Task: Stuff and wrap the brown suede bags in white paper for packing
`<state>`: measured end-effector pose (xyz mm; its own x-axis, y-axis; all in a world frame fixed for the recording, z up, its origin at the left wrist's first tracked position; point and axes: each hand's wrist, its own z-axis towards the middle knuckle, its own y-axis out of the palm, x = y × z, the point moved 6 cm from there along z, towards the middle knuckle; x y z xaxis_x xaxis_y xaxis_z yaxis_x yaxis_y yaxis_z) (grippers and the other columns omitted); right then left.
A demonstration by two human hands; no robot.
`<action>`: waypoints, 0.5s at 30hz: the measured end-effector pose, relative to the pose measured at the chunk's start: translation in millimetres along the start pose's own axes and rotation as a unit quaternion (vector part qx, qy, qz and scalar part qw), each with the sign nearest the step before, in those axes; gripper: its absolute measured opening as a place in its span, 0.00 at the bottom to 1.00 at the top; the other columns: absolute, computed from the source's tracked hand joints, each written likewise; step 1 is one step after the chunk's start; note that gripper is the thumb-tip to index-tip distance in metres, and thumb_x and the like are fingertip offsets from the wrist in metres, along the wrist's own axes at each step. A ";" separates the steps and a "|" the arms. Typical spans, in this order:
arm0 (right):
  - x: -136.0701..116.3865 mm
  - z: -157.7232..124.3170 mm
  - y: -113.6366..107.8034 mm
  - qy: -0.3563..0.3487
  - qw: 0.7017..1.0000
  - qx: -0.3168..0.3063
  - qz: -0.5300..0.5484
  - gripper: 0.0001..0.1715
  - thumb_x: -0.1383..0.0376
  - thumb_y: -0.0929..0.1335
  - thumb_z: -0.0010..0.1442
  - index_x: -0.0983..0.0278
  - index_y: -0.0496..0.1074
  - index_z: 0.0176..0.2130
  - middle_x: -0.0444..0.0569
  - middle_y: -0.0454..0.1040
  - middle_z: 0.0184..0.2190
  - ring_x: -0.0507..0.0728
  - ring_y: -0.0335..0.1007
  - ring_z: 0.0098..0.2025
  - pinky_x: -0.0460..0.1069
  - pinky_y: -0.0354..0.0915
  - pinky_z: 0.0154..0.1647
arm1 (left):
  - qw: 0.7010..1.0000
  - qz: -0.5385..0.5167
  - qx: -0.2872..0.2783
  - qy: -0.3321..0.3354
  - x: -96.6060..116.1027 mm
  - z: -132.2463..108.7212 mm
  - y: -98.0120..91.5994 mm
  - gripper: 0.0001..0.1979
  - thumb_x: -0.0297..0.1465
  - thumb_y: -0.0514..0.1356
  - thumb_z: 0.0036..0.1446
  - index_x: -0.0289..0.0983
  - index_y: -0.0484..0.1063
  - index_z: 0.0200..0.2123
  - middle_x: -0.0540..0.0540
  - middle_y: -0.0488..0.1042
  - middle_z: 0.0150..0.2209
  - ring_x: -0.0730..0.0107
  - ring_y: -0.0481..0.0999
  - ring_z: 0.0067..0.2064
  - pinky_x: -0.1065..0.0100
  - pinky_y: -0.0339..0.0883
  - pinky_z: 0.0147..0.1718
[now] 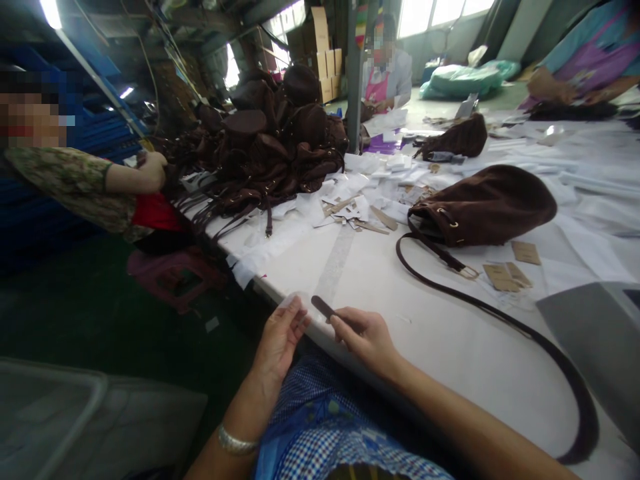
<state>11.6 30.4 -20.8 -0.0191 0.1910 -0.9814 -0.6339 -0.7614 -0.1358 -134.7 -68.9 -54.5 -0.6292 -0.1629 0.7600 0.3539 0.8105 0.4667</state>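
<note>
My right hand [367, 337] is closed around a short dark brown strap piece [324, 307], its rounded end sticking out to the left. My left hand [285, 333] pinches a small, thin, translucent piece [291, 301], perhaps plastic film, just left of the strap's tip. Both hands are at the table's near edge, a little apart. To their right on the table lies a dark brown drawstring bag [493, 207] on its side. Its long shoulder strap [505, 313] with a buckle curves toward the near right.
A large heap of brown bags [280, 147] covers the table's far left. Paper scraps [355, 213] and brown cards [505, 276] lie around. A grey panel [595, 347] is at right. One person [75, 180] sits left by a pink stool [175, 273]; two others work across the table.
</note>
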 end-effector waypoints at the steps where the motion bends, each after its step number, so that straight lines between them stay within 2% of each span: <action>1: -2.3 -0.6 1.5 -0.014 1.000 -0.009 -0.020 0.21 0.56 0.65 0.64 0.67 0.74 0.28 0.45 0.69 0.21 0.50 0.62 0.25 0.45 0.58 0.27 | 1.000 -0.004 -0.002 0.004 1.8 0.9 -0.8 0.14 0.28 0.75 0.43 0.33 0.74 0.30 0.50 0.76 0.28 0.74 0.77 0.29 0.73 0.76 0.31; 5: -1.8 -0.9 5.3 -0.014 0.999 -0.030 -0.039 0.19 0.58 0.64 0.64 0.67 0.75 0.29 0.44 0.69 0.21 0.50 0.62 0.25 0.44 0.57 0.27 | 1.000 -0.006 -0.015 0.021 6.7 3.2 -2.8 0.14 0.28 0.75 0.43 0.33 0.75 0.32 0.49 0.77 0.30 0.74 0.77 0.30 0.70 0.78 0.33; 10: 4.7 1.1 3.7 0.030 0.999 -0.019 -0.025 0.18 0.58 0.65 0.63 0.67 0.75 0.29 0.43 0.68 0.20 0.50 0.61 0.24 0.44 0.57 0.26 | 0.999 0.007 -0.025 0.025 7.9 2.4 -2.2 0.15 0.29 0.75 0.42 0.32 0.76 0.32 0.49 0.77 0.32 0.73 0.77 0.32 0.70 0.78 0.33; 15: 5.1 1.7 3.8 0.038 0.999 -0.024 -0.017 0.19 0.58 0.65 0.63 0.67 0.73 0.27 0.43 0.67 0.19 0.49 0.59 0.23 0.44 0.56 0.25 | 0.996 0.056 -0.057 0.026 7.3 -0.5 -0.3 0.18 0.31 0.76 0.41 0.32 0.78 0.36 0.47 0.77 0.33 0.72 0.77 0.33 0.69 0.78 0.35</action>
<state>7.8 29.5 -26.1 0.0622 0.1712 -0.9833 -0.5950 -0.7846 -0.1742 -139.1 -70.6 -48.8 -0.5456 -0.1070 0.8312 0.4978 0.7565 0.4241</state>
